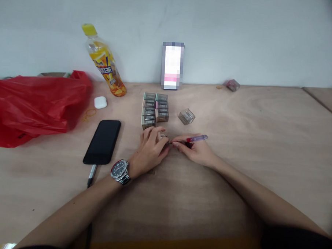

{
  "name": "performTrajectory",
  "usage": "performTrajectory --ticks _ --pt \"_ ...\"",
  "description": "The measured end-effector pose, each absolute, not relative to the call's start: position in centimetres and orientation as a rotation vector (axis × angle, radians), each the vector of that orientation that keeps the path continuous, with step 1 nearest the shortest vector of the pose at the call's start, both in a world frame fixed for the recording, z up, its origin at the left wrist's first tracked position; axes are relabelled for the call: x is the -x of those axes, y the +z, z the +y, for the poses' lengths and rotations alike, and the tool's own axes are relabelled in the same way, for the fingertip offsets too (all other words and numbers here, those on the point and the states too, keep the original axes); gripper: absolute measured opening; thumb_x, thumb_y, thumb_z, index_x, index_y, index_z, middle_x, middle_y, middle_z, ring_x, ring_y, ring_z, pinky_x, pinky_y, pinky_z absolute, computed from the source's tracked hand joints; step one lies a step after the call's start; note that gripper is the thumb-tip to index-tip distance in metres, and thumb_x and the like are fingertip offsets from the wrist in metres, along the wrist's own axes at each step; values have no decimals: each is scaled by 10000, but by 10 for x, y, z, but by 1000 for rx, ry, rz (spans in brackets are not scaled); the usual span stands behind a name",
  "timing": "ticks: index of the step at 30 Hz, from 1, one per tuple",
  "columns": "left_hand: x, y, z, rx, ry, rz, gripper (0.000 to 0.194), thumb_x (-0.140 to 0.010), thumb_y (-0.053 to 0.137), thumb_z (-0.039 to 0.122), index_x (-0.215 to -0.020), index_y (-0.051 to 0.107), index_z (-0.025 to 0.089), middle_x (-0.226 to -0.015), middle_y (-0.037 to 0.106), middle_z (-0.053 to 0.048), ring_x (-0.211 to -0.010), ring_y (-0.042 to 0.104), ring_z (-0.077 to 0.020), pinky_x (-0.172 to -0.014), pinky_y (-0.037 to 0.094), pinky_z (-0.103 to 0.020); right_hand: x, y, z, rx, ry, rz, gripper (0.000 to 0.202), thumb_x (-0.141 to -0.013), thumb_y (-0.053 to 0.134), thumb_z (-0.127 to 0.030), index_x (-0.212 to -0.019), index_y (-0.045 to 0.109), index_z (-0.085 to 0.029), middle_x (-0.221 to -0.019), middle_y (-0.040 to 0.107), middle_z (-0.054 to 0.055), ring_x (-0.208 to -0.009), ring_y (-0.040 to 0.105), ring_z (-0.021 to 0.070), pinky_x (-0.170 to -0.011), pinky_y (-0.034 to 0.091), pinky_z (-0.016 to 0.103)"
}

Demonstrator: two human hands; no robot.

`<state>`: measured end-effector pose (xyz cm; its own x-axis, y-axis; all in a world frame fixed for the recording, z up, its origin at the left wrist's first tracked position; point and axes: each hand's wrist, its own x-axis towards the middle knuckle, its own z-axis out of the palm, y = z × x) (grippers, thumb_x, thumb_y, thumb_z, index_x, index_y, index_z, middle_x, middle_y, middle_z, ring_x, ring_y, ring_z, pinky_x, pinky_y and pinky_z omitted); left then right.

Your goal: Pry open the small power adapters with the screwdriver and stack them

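My left hand (153,147), with a watch (120,171) on its wrist, is closed around a small pale piece (162,136), which looks like part of a pencil sharpener; the fingers cover most of it. In my right hand (196,150) is a screwdriver (197,138) with a clear purple handle and red collar. Its thin shaft points left, and the tip meets the piece near my left fingertips. Just beyond my left hand stand several smoky, see-through sharpeners (161,116) with pastel edges, in two columns. A loose translucent sharpener cover (187,117) lies to their right.
Along the left are a red plastic bag (31,107), a black phone (102,142) with a cable, a white earbud case (100,102) and rubber bands (89,115). A drink bottle (105,61) and a lit phone (172,66) lean on the wall. A pinkish sharpener (232,85) lies far right.
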<state>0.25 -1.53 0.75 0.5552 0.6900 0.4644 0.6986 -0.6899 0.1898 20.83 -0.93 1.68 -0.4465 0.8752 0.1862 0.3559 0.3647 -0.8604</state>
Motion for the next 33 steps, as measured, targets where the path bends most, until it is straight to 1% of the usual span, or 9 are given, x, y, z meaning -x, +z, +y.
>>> performTrajectory --ticks 9,15,17,19,23,26,29,32,33 --pt "-1 7 -15 2767 -824 -1198 118 -899 534 172 -960 634 153 -1266 455 -163 -1172 418 -304 -989 400 -512 -208 15 -10 1048 1031 -1949 212 -915 552 -268 -1008 729 -198 -890 730 32 -768 663 154 -702 525 282" --pt "-1 6 -15 2761 -848 -1185 117 -899 527 147 -937 637 157 -1254 469 -157 -1163 432 -300 -973 406 -505 -209 18 -10 1027 976 -1967 190 -908 555 -256 -958 726 -187 -863 732 35 -774 669 164 -702 532 287" --pt "0 6 -15 2757 -873 -1177 106 -901 527 147 -929 629 160 -1247 482 -154 -1157 450 -295 -967 409 -503 -212 17 -8 1038 861 -1987 181 -905 557 -248 -949 721 -185 -867 728 46 -786 669 176 -711 538 303" --pt "0 7 -15 2752 -918 -1181 93 -896 536 141 -934 617 165 -1237 497 -148 -1150 467 -287 -971 410 -499 -219 14 -5 1023 693 -2064 185 -903 547 -216 -986 709 -178 -904 715 68 -815 663 191 -745 542 329" --pt "1 9 -16 2712 -1085 -1258 96 -877 559 135 -955 599 173 -1177 527 -132 -1120 497 -267 -971 422 -484 -233 7 3 966 365 -2382 355 -869 470 -77 -1164 649 -161 -1063 648 134 -951 625 239 -808 542 391" --pt "1 11 -16 2685 -1205 -1317 103 -874 566 130 -963 599 171 -1142 528 -121 -1107 507 -248 -966 441 -459 -234 6 3 1028 183 -2433 447 -823 439 -13 -1178 652 -183 -1067 628 131 -983 607 255 -826 535 420" --pt "2 14 -16 2700 -1271 -1330 102 -877 571 130 -965 602 171 -1129 523 -114 -1107 506 -235 -967 452 -443 -225 11 -2 1035 260 -2290 398 -845 468 -53 -1183 647 -163 -1066 626 125 -959 613 233 -819 542 394" --pt "3 15 -17 2721 -1314 -1324 92 -879 576 136 -957 605 174 -1113 527 -107 -1110 506 -230 -967 457 -436 -212 17 -10 1021 489 -2144 286 -886 550 -184 -1154 651 -173 -1089 618 111 -947 619 211 -767 555 346" --pt "4 15 -17 2726 -1328 -1318 88 -879 578 137 -954 606 174 -1106 529 -104 -1109 508 -228 -967 457 -434 -208 19 -12 1011 540 -2121 257 -893 570 -223 -1131 657 -181 -1089 618 105 -962 618 210 -783 551 346"
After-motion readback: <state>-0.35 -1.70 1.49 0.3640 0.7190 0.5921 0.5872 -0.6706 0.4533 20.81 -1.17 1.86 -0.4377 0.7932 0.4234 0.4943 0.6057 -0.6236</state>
